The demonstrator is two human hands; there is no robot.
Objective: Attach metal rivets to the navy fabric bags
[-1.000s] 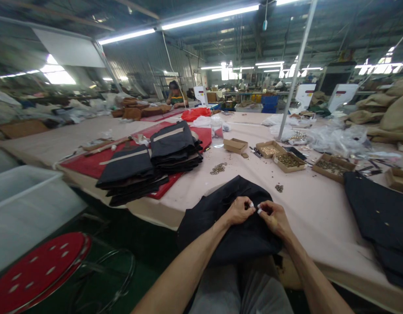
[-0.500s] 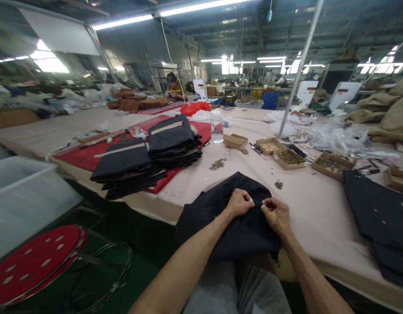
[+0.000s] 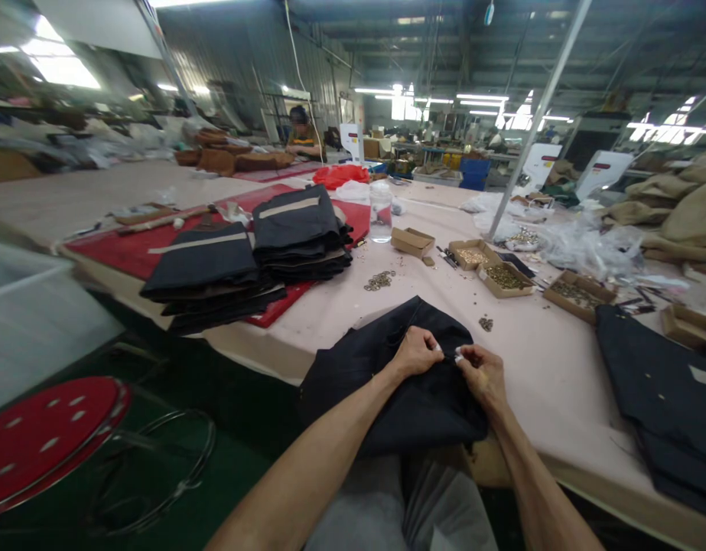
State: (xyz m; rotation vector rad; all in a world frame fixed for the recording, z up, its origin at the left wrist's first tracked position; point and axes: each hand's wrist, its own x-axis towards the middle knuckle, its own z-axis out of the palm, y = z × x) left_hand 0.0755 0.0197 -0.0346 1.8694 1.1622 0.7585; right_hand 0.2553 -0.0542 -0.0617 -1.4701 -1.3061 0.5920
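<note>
There are one left hand [image 3: 415, 352], one right hand [image 3: 486, 378], one dark cloth [image 3: 421, 421] at them, two stacks of folded cloth [image 3: 206, 262] at left, one clear jar [image 3: 381, 218], five small cardboard boxes [image 3: 408, 243] right of it, one red stool [image 3: 60, 428].

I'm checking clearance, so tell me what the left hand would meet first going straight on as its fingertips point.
Most likely the right hand, whose white-covered fingertips face the left hand across a narrow gap; depth is unclear, so it might brush the dark fabric beneath first.
</note>
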